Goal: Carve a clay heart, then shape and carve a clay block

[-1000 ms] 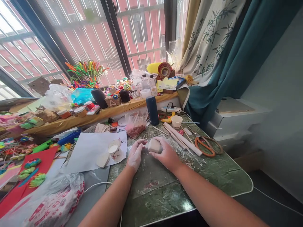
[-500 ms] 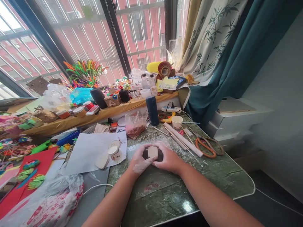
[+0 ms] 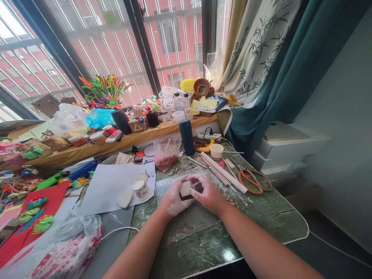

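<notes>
Between my hands is a small pale squarish lump of clay [image 3: 185, 188], tilted, with its side in shadow. My left hand [image 3: 173, 201], dusted with white powder, curls around its left and near sides. From the right, my right hand [image 3: 209, 195] has its thumb against the lump and its fingers arched over the far side. Both hands are above a clear plastic sheet [image 3: 190, 224] on the green tabletop. To their left, a white tub [image 3: 141, 190] with white contents and a pale flat rounded piece [image 3: 125, 198] rest on white paper [image 3: 107, 186].
Right of my hands lie a pale rolling pin [image 3: 225, 173], thin sticks and orange-handled scissors [image 3: 250, 183]. Behind them stand a paper cup [image 3: 216, 151], a dark blue cylinder [image 3: 186, 137] and a bag of reddish-brown material [image 3: 166, 157]. A crumpled plastic bag [image 3: 69, 244] lies front left.
The lump has tipped and turned in my hands, moving slightly left. My right thumb has come onto it, and the right fingers have lifted and arched.
</notes>
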{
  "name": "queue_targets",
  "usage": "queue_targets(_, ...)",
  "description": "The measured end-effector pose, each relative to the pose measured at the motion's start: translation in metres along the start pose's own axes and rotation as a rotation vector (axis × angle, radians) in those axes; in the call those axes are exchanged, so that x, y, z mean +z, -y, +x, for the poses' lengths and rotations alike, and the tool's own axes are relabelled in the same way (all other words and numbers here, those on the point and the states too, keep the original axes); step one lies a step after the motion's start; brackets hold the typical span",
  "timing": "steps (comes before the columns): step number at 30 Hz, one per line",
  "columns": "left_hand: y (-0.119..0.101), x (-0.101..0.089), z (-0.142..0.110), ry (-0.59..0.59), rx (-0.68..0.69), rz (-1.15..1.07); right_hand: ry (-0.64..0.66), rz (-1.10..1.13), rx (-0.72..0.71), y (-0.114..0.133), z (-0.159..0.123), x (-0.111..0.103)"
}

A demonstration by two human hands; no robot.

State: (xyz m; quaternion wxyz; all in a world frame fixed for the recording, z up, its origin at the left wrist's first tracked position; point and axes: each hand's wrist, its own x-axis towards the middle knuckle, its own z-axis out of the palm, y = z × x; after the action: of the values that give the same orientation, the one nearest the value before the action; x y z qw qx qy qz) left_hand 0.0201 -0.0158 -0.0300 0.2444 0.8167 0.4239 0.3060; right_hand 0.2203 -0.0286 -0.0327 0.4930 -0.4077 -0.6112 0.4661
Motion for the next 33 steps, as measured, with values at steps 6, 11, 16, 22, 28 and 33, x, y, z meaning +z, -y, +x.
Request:
queue_targets(6, -0.001, -0.004, -0.005, -0.043, 0.146, 0.038, 0.056, 0.129, 0.031, -0.014, 0.007, 0.001)
queue_targets(11, -0.006, -0.002, -0.007, 0.014, 0.228, 0.095, 0.132, 0.13, -0.008, -0.004, 0.002, -0.002)
queue_targets(16, 0.0, -0.007, -0.009, -0.078, 0.172, 0.015, -0.149, -0.069, -0.164, 0.007, 0.0, -0.004)
queue_targets(22, 0.013, -0.004, -0.007, -0.106, -0.003, -0.107, -0.022, -0.374, -0.09, 0.001, 0.005, 0.007)
queue_targets(28, 0.001, 0.002, 0.005, -0.082, -0.235, 0.006, 0.032, -0.55, -0.001, -0.006, 0.002, 0.007)
queue_targets(33, 0.006, 0.002, 0.007, -0.109, -0.232, -0.094, 0.071, -0.385, -0.015, -0.007, -0.002, 0.001)
